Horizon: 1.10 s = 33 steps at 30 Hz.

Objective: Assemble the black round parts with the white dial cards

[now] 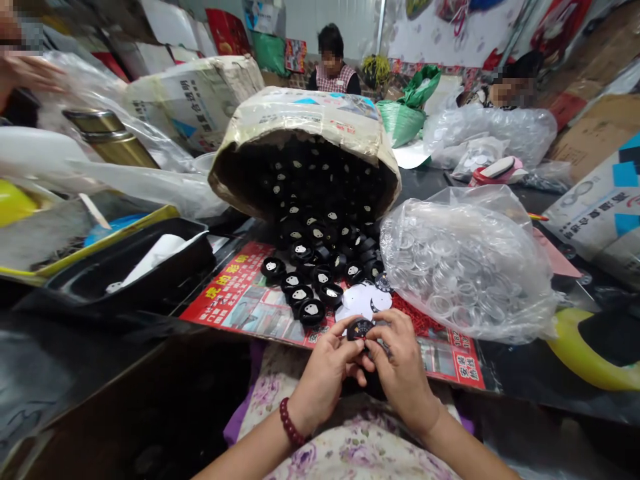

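Close to the table edge, my left hand [327, 363] and my right hand [403, 367] are closed together on a small black round dial piece [359, 328] with light markings. The fingers of both hands pinch its rim, and its underside is hidden. Just beyond my fingertips lie white paper discs [353, 303] and a loose black printed dial [383, 282]. Black round cases [311, 311] with pale inner plates spill from the mouth of a tipped sack [310, 110]. To the right, a clear plastic bag [465, 220] holds many transparent rings [445, 283].
A black tray [130, 280] with a white object in it stands left, near a gold-lidded flask [115, 137]. A yellow ring-shaped object [590, 353] lies at the right edge. A red printed sheet [225, 293] covers the table before me. Other people sit across the table.
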{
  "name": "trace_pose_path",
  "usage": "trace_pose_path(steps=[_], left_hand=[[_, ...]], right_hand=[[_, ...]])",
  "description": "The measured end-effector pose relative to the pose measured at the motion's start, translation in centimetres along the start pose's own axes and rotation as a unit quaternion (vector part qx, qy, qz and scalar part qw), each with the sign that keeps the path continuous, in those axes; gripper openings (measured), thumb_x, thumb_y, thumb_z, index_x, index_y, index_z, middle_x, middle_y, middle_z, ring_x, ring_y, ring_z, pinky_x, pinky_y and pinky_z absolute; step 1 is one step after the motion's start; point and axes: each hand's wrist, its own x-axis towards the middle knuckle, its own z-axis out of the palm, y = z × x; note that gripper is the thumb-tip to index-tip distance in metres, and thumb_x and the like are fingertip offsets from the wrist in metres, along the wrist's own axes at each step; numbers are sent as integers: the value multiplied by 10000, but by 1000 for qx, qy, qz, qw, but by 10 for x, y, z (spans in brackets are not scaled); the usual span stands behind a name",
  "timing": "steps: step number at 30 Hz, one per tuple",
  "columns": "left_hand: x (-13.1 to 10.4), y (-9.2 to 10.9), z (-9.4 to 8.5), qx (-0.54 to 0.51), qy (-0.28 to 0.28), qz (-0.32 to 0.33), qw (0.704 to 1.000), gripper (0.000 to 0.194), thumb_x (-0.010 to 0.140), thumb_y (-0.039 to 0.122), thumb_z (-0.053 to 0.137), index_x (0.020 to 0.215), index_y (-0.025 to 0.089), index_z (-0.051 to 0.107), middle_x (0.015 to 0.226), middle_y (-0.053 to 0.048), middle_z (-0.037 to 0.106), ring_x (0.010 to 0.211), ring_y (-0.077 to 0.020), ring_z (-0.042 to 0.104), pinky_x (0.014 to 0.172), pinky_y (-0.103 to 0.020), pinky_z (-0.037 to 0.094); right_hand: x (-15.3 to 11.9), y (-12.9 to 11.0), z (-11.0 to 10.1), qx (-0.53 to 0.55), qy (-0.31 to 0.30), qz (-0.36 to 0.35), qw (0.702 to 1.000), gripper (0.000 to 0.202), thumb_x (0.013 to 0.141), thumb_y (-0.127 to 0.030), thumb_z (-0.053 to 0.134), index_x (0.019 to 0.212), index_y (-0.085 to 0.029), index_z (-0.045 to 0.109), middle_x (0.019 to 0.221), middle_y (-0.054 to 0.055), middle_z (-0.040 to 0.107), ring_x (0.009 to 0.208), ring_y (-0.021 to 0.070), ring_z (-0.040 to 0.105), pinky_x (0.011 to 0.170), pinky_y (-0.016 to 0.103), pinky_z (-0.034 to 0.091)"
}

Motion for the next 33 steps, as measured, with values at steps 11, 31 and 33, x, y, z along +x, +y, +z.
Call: trace_pose_path(steps=[11,31,33], left_hand=[[0,-1,0,25,-38,9,999,369,800,209,593,1154,161,501,653,19,619,479,-94,583,377,-172,474],[-1,-6,-5,82,-9,17,996,356,794,275,596,1126,169,524,627,36,600,386,-72,531,345,-164,436],[-2,-8,-6,76,-1,14,997,376,795,277,592,1145,164,517,619,36,602,373,-72,528,334,-158,425]], right_hand=[[0,0,2,35,-16,39,999,145,831,-107,492,782,-186,603,1035,83,556,1007,199,528,859,321,435],[4,3,6,310,-60,228,921,324,736,-196,557,1024,-233,414,837,-18,549,762,132,579,657,249,481],[5,-2,7,340,-48,239,908,274,733,-194,546,968,-238,414,797,-33,533,702,119,566,606,229,471]])
